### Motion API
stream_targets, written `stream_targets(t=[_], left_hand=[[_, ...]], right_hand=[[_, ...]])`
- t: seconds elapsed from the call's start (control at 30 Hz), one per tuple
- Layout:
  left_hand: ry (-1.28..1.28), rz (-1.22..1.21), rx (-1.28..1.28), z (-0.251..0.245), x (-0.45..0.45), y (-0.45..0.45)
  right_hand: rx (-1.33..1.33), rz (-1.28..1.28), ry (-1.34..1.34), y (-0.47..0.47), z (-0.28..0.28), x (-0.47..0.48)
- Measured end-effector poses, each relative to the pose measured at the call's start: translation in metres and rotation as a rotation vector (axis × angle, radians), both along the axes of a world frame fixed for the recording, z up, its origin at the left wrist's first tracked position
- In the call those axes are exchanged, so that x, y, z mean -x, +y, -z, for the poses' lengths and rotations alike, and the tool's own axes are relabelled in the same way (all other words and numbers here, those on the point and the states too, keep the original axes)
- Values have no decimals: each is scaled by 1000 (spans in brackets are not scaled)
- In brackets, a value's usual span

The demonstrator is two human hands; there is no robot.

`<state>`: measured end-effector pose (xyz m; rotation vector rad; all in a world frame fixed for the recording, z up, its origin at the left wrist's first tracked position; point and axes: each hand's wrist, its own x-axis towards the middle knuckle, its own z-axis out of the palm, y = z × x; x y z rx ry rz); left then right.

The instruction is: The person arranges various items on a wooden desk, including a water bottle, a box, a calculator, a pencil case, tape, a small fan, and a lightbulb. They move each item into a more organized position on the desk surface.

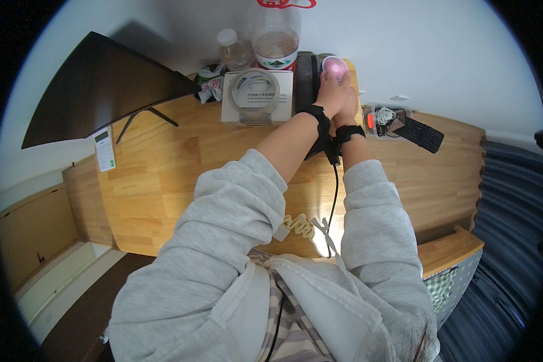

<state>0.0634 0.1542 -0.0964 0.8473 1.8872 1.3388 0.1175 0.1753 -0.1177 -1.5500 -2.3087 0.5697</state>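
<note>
Both my hands are together at the table's back right corner, just below a small round pink and white fan. My left hand reaches up to the fan's lower edge, its fingers partly hidden. Close against it on the right is my right hand, partly covered by the left. Whether either hand grips the fan or only touches it cannot be told. A dark grey fabric case lies directly left of the hands. Black straps circle both wrists, and a black cable runs down from them over the wooden table.
Left of the case, a roll of clear tape lies on a white box, with plastic bottles behind. A monitor and calculator are further left. Right: a plastic bin with cables and a black keyboard.
</note>
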Motion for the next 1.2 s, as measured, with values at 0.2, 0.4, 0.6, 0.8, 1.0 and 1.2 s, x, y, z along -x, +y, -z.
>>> stream_targets(t=[0.2, 0.4, 0.6, 0.8, 1.0, 1.2], left_hand=[[45, -32, 38, 6, -3, 2], [18, -12, 10, 7, -2, 2], [-124, 125, 51, -5, 4, -4], [-85, 74, 41, -13, -3, -12], [-22, 93, 40, -14, -5, -19], [-20, 134, -30, -13, -7, -28]], right_hand=[[-31, -21, 0, 1, 0, 0], [5, -18, -4, 0, -4, 1], [49, 6, 4, -3, -9, -1], [49, -6, -11, -2, -4, -3], [56, -10, -23, -2, 2, -8], [67, -10, -32, -4, 7, -15]])
